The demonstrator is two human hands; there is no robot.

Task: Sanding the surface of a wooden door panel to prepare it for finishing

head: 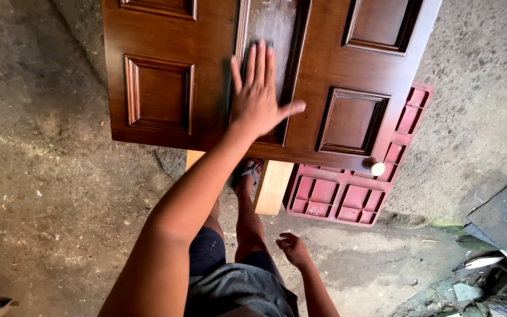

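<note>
The fingers (257,64) of the left hand (257,97) lie flat and close together on the brown panelled door (165,70), the thumb spread out to the side, with a dark piece of abrasive sheet (263,44) just showing beyond the fingertips. The hand presses on a dull, whitish strip of the door's central stile, between the raised panels. The door lies flat and face up, its long axis running away from the person toward the top of the view, its near end pointing back at the person. Under that near end a pale wooden block (273,186) sticks out, and to the right of the block a red plastic crate (347,196) lies beneath the door, its open compartments holding nothing visible. A small round pale knob (377,168) sits at the door's near right corner. The right hand (293,248) hangs well short of the door, fingers loosely curled, holding nothing. A sandalled foot (247,176) rests just below the door's near edge.
</note>
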